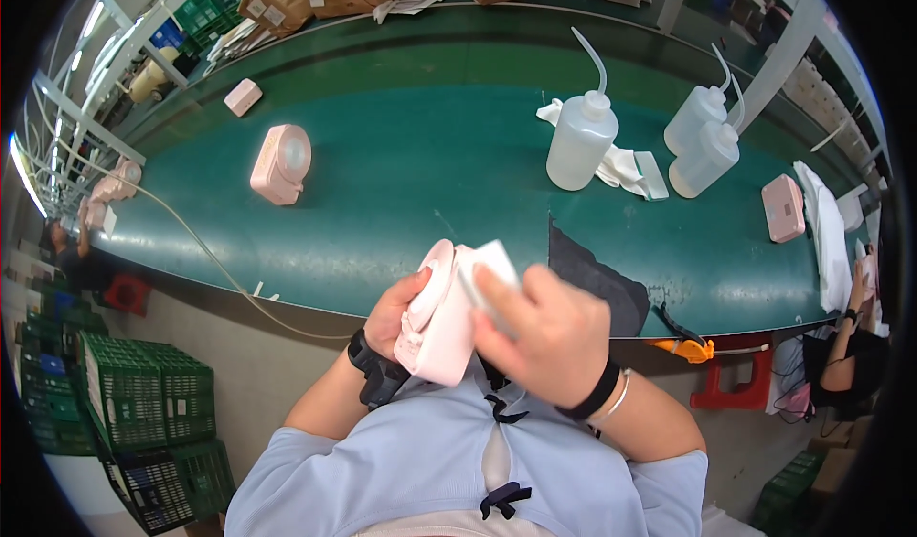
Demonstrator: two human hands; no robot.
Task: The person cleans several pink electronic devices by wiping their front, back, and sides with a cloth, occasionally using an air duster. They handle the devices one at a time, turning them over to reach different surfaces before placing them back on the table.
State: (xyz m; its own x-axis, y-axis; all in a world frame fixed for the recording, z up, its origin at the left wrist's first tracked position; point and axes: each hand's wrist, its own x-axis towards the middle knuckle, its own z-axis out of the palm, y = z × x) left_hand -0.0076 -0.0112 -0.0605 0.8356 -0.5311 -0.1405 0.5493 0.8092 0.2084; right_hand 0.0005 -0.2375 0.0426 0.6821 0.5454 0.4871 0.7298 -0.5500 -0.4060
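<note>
Well, our left hand point(387, 315) is closed around the pink case point(445, 341), thumb and fingers at the side with the round disc. The case is tilted, held up in front of our chest near the table's close edge. Our right hand point(554, 336) is drawn in narrow, fingers pressing a white pad point(495, 258) at the upper right of the case; the hand is blurred, so we cannot tell exactly how the pad sits under the fingertips.

It looks like wiping, and to do that well we should press lightly with flat fingers, follow the face in even strokes, and turn to a clean part of the pad once it picks up dirt. Our left grip is best firm on the body and light on the disc, which may well turn or shift if squeezed.

Just beyond, a dark cloth point(602, 289) lies on the green table point(420, 145), near our right hand. Farther out stand a squeeze bottle point(581, 145) with a bent spout and two more bottles point(705, 160), a white rag point(623, 170) between. Another pink case point(280, 166) stands well apart on the left.
</note>
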